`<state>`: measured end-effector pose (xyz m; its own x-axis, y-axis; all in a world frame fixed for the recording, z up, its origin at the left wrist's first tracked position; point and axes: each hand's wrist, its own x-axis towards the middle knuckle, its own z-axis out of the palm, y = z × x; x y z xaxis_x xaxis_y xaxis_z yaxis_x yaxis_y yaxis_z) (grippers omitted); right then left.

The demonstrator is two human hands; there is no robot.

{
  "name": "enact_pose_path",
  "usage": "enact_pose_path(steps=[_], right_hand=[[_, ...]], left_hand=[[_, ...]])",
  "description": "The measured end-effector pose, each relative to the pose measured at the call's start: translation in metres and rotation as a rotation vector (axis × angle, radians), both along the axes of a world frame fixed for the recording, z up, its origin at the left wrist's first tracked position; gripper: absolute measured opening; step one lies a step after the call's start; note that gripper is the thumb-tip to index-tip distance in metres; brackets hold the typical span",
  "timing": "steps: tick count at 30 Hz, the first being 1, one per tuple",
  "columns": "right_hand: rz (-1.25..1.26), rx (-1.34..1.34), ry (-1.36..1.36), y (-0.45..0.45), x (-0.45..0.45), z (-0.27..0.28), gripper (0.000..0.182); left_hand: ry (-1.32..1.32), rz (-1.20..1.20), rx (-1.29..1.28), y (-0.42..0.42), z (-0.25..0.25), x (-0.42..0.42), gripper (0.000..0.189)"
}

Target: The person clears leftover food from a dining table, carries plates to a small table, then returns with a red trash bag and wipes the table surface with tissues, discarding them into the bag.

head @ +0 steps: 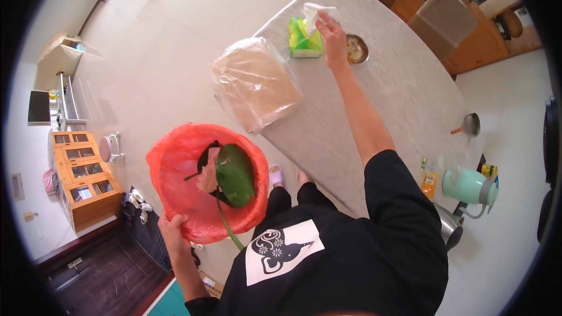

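Note:
My left hand (174, 227) grips the rim of a bin lined with a red plastic bag (171, 175), held up off the floor beside the table. Inside the bin lie a large green leaf (235, 175) and a pink flower (210, 173); one green stem (228, 226) sticks out over the rim. Across the table, my right hand (332, 35) pinches a white tissue (312, 15) at the top of a green tissue pack (304, 44). Whether the tissue is fully free of the pack I cannot tell. Close to that wrist stands a metal bowl (358, 48) with yellowish scraps in it.
A box-like thing in clear plastic (259, 83) overhangs the table's (382, 96) left edge. Toward the right end are a mint-green jug (465, 186), a steel kettle (448, 226), an orange packet (429, 184) and a ladle (470, 126). Chairs (443, 22) stand along the far side.

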<state>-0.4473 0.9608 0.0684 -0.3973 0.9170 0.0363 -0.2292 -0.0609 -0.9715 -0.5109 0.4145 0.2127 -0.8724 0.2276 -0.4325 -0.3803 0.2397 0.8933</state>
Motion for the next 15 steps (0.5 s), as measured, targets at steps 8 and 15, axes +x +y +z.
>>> enact_pose_path(steps=[8,15], right_hand=[[-0.206,0.280,0.046,-0.025,0.079,0.079,0.033],[-0.697,0.139,-0.594,-0.107,0.228,0.001,0.033]], left_hand=[[0.029,-0.151,0.072,0.027,0.035,-0.050,0.041],[0.066,-0.354,0.138,0.031,0.040,-0.117,0.041]])
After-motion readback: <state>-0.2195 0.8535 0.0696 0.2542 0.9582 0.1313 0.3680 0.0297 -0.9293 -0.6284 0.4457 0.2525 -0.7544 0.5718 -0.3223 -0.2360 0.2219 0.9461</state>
